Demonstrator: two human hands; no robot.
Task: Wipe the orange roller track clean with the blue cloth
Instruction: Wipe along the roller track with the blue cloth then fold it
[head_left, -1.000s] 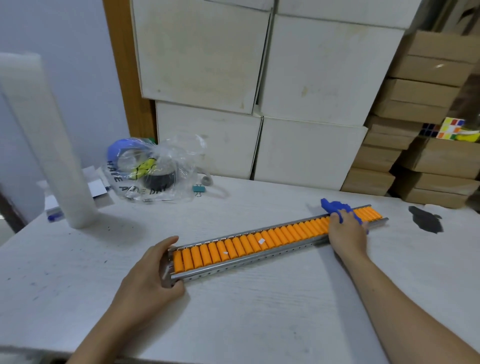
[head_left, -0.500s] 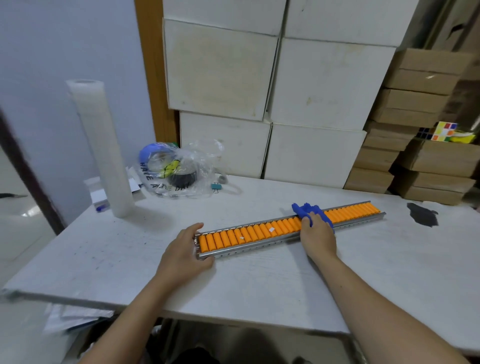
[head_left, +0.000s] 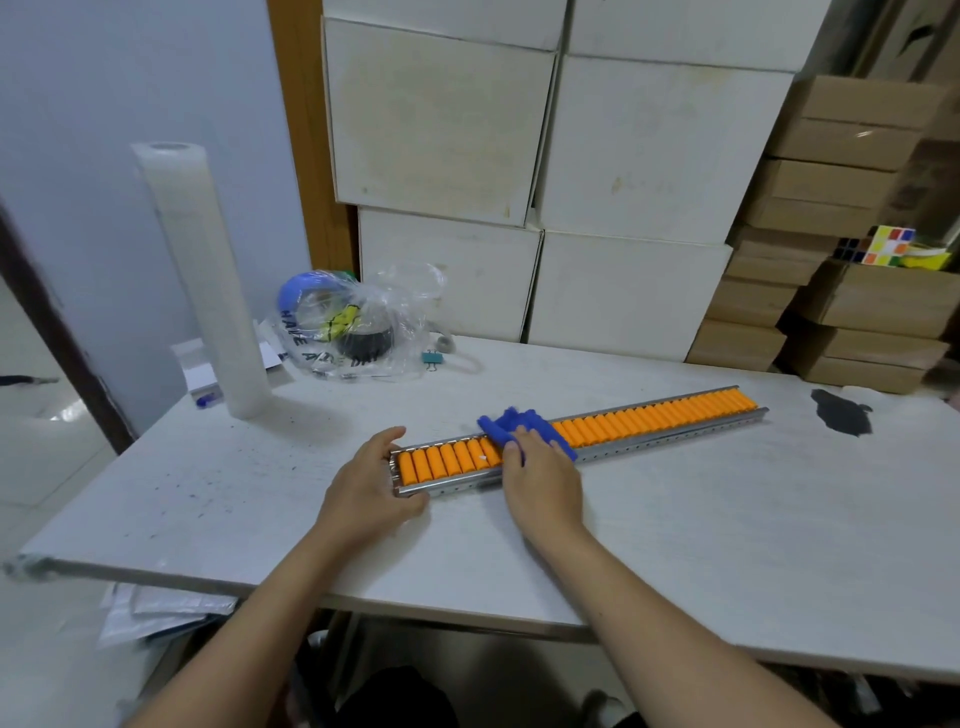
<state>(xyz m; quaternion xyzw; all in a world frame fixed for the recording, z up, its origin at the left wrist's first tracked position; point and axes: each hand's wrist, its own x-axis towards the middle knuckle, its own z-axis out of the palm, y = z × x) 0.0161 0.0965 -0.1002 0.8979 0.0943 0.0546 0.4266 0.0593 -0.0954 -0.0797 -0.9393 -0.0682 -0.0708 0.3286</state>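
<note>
The orange roller track lies diagonally across the middle of the worktop, its near end toward the left edge, its far end toward the back right corner; the left hand clamps the near end, fingers wrapped over the metal rail; the right hand presses the blue cloth flat onto the rollers just beside the left hand, fingers closed over the cloth.

Hazards, as judged:
- Rollers probably spin under the cloth; dirt may smear instead of lifting; cause: light pressure.
- Cloth may snag in the gaps between rollers; cause: bunched folds.
- Track may skid toward the front edge; cause: loosened left grip.
- The rail edge may scrape the fingers.
</note>
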